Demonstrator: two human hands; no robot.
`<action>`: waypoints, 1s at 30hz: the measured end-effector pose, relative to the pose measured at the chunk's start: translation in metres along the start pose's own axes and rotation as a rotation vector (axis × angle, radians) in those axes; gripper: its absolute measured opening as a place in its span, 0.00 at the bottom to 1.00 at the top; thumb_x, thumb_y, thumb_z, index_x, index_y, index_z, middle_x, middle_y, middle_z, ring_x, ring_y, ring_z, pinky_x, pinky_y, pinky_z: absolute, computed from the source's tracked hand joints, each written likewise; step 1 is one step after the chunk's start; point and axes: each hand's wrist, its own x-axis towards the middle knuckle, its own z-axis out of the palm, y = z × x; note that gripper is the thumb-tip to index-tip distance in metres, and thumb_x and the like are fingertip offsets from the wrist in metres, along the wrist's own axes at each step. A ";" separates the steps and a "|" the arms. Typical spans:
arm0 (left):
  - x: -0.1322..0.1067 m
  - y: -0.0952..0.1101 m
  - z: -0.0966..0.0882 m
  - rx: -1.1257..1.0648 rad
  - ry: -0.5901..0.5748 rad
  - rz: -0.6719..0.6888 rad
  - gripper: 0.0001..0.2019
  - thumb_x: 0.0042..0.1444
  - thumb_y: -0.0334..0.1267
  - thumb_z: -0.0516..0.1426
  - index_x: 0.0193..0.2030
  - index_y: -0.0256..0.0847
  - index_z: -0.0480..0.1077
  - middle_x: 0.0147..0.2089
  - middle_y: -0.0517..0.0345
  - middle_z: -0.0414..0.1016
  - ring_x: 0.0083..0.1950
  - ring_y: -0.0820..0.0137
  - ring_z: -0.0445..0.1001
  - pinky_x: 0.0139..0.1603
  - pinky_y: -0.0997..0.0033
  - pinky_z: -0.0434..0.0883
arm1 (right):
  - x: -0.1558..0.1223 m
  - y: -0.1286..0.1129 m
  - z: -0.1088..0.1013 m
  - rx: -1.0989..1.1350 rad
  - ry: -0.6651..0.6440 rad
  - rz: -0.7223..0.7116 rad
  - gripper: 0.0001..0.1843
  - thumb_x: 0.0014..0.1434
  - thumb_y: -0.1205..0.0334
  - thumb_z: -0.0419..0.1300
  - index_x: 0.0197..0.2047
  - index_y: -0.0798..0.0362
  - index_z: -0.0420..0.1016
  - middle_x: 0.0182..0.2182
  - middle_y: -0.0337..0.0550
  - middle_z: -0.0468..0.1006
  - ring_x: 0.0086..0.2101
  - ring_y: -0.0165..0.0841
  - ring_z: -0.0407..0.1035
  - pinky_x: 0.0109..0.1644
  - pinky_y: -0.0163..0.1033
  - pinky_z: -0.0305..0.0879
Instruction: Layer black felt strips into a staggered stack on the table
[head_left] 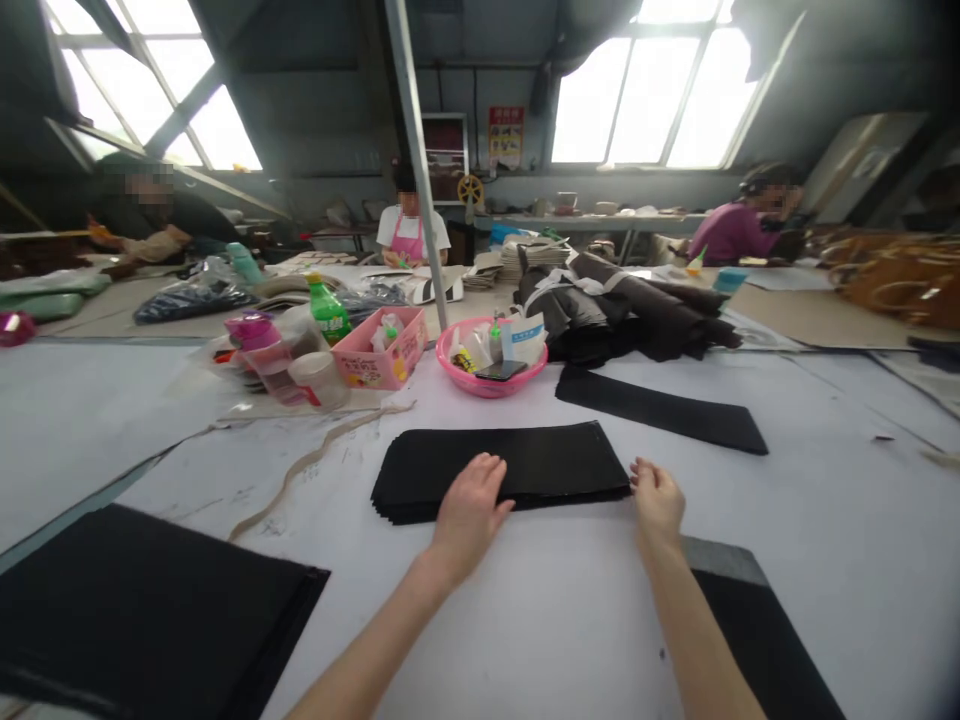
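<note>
A stack of black fabric sheets (517,455) lies on the white table (570,600) in front of me. My left hand (469,510) rests flat on the stack's near edge, fingers stretched out and together. My right hand (658,497) touches the stack's right near corner with fingers curled; whether it pinches a sheet is hidden. A single black strip (660,408) lies beyond the stack to the right.
Black sheets lie at the near left (142,610) and near right (757,640). A pink bowl (491,380), a pink basket (379,360), a green bottle (328,310) and dark fabric (630,315) sit behind. A metal pole (420,180) rises. Three people work at far tables.
</note>
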 end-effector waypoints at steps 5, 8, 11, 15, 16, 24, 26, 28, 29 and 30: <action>0.026 0.068 0.058 0.038 -0.116 0.134 0.29 0.53 0.34 0.63 0.62 0.33 0.62 0.63 0.41 0.65 0.65 0.54 0.61 0.65 0.53 0.62 | -0.037 -0.003 0.012 -0.015 0.107 -0.009 0.31 0.61 0.47 0.44 0.51 0.61 0.73 0.48 0.60 0.76 0.49 0.47 0.69 0.52 0.49 0.62; 0.040 0.080 0.074 0.065 -0.114 0.109 0.26 0.52 0.35 0.64 0.58 0.32 0.66 0.59 0.41 0.69 0.61 0.54 0.66 0.62 0.54 0.66 | -0.048 -0.009 0.017 -0.032 0.162 -0.020 0.32 0.63 0.48 0.41 0.56 0.63 0.70 0.52 0.61 0.73 0.52 0.48 0.66 0.55 0.50 0.60; 0.046 0.080 0.080 0.075 -0.070 0.107 0.20 0.53 0.36 0.63 0.53 0.35 0.69 0.55 0.44 0.71 0.57 0.55 0.68 0.57 0.54 0.69 | -0.047 -0.011 0.015 -0.082 0.180 -0.034 0.33 0.63 0.46 0.45 0.59 0.63 0.66 0.54 0.64 0.70 0.53 0.51 0.64 0.54 0.53 0.59; 0.045 0.078 0.086 0.070 -0.029 0.108 0.18 0.54 0.38 0.62 0.52 0.38 0.69 0.54 0.46 0.71 0.56 0.55 0.68 0.56 0.53 0.69 | -0.041 -0.013 0.007 -0.441 0.061 -0.143 0.29 0.60 0.47 0.55 0.57 0.59 0.69 0.50 0.64 0.71 0.49 0.56 0.64 0.48 0.57 0.59; 0.044 0.078 0.087 0.066 -0.018 0.103 0.18 0.55 0.38 0.62 0.52 0.38 0.69 0.54 0.47 0.71 0.56 0.55 0.68 0.56 0.53 0.69 | -0.040 -0.014 0.006 -0.513 0.025 -0.171 0.28 0.60 0.48 0.56 0.56 0.59 0.70 0.47 0.63 0.73 0.47 0.56 0.64 0.47 0.56 0.59; 0.040 0.082 0.092 0.074 -0.004 0.066 0.18 0.55 0.36 0.61 0.53 0.38 0.68 0.55 0.47 0.70 0.57 0.54 0.67 0.57 0.52 0.69 | -0.029 -0.012 0.007 -0.343 0.030 -0.108 0.31 0.53 0.49 0.62 0.58 0.53 0.68 0.40 0.54 0.73 0.39 0.48 0.69 0.41 0.47 0.64; 0.040 0.082 0.091 0.066 -0.002 0.060 0.18 0.55 0.36 0.60 0.53 0.39 0.68 0.55 0.47 0.70 0.57 0.55 0.67 0.57 0.53 0.69 | -0.024 -0.007 0.009 -0.153 0.045 0.016 0.35 0.52 0.47 0.62 0.60 0.55 0.66 0.42 0.54 0.74 0.41 0.47 0.70 0.42 0.46 0.66; 0.040 0.082 0.090 0.044 0.000 0.055 0.17 0.56 0.37 0.60 0.53 0.39 0.68 0.55 0.48 0.70 0.57 0.56 0.68 0.58 0.53 0.69 | -0.021 -0.003 0.013 0.001 0.037 0.118 0.40 0.50 0.43 0.62 0.60 0.61 0.64 0.44 0.56 0.75 0.44 0.48 0.71 0.45 0.46 0.66; 0.040 0.081 0.089 0.029 0.003 0.051 0.17 0.56 0.37 0.60 0.53 0.39 0.68 0.55 0.48 0.70 0.57 0.56 0.68 0.57 0.54 0.69 | -0.020 -0.001 0.015 0.038 0.025 0.145 0.42 0.49 0.42 0.62 0.59 0.63 0.65 0.45 0.58 0.76 0.45 0.48 0.71 0.46 0.45 0.66; 0.040 0.081 0.089 0.013 0.008 0.047 0.17 0.56 0.37 0.60 0.53 0.39 0.68 0.55 0.48 0.71 0.57 0.56 0.68 0.57 0.54 0.69 | -0.020 -0.001 0.016 0.048 0.012 0.160 0.42 0.49 0.42 0.62 0.58 0.65 0.66 0.45 0.60 0.76 0.45 0.48 0.71 0.46 0.45 0.66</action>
